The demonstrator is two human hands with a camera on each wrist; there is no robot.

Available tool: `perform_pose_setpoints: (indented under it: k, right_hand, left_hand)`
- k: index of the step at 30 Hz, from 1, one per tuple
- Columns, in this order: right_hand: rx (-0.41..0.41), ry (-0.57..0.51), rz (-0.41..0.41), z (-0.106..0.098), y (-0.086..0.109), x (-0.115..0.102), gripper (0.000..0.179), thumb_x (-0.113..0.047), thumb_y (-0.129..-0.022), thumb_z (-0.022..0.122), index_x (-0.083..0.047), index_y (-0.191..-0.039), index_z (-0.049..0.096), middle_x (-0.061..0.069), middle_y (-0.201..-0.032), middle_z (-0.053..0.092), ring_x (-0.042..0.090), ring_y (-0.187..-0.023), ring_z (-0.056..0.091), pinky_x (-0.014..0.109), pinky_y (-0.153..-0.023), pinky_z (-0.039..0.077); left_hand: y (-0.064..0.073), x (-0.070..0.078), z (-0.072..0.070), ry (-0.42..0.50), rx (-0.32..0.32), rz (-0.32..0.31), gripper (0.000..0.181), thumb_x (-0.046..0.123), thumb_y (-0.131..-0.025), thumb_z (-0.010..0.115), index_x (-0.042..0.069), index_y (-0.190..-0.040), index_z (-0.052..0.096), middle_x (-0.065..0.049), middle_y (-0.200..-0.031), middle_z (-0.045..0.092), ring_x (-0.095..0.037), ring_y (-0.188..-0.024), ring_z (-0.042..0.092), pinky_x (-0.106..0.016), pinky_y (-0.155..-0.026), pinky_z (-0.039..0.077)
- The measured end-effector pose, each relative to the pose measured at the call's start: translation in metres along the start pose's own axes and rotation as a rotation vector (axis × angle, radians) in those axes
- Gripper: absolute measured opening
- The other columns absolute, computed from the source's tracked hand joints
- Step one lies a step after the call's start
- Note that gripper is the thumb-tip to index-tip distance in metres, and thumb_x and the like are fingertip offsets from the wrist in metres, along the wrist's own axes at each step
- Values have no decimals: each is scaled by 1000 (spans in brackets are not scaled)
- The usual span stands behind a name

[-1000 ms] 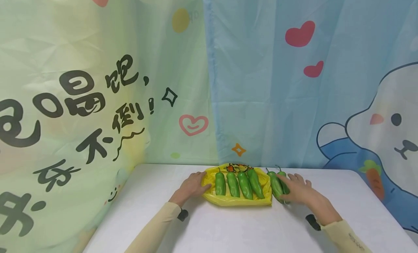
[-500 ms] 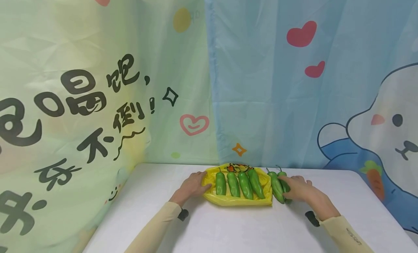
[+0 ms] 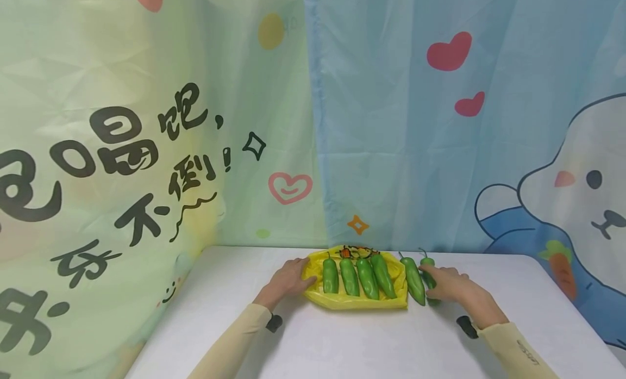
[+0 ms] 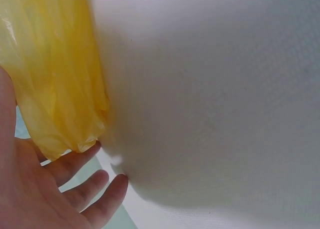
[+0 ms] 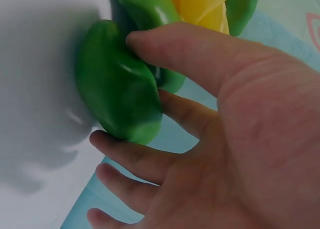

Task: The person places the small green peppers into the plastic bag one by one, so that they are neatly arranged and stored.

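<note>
A yellow plastic bag [image 3: 342,302] lies on the table with several green peppers [image 3: 349,277] side by side on it. My left hand [image 3: 289,277] rests at the bag's left end, thumb over its edge. In the left wrist view its fingers [image 4: 107,201] are spread and loosely straight, the index lying along the crumpled yellow plastic [image 4: 60,89]. To the bag's right, my right hand [image 3: 452,285] holds a green pepper [image 5: 117,89] between thumb and fingers. Another green pepper [image 3: 413,281] lies between that one and the bag. The hand partly covers the held pepper in the head view.
The white table [image 3: 362,346] ends at a printed curtain [image 3: 367,123] just behind the bag and peppers. A dark wrist camera [image 3: 467,327] sits under the right wrist, and another camera [image 3: 274,322] under the left.
The held pepper has shifted slightly right, away from its neighbour, and a gap has opened between them. My right hand's fingers have drawn in around it. The left hand and bag have stayed put.
</note>
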State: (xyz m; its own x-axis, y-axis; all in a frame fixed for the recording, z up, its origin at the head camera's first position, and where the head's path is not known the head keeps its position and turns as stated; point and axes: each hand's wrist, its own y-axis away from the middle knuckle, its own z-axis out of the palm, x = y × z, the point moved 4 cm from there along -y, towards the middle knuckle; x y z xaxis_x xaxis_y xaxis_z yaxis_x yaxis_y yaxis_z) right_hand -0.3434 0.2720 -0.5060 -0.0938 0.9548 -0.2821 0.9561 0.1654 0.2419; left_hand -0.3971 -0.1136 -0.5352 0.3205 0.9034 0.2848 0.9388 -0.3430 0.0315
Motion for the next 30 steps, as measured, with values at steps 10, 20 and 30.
perform_pose_setpoints:
  k: [10,20,30]
  right_hand:
    - [27,7,21,7,0,3,63,-21,-86,73,-2,-142,50,41,-130,52,61,-117,48,83,-97,32]
    - [117,9,40,11,-2,9,57,-19,-87,71,-3,-139,55,38,-122,55,54,-107,53,75,-91,40]
    - [121,-1,58,11,-4,11,57,-18,-86,70,-4,-139,55,38,-121,56,51,-104,53,73,-90,41]
  left_hand:
    - [4,2,-3,5,-4,-4,66,47,-98,56,6,-149,45,-18,-149,51,-36,-139,47,-50,-114,42]
    - [6,6,-8,0,-7,-9,64,44,-98,55,5,-148,46,-19,-149,51,-37,-139,46,-50,-114,42]
    - [4,3,-6,7,-11,-15,65,45,-98,56,6,-149,45,-18,-150,50,-36,-140,46,-50,-114,42]
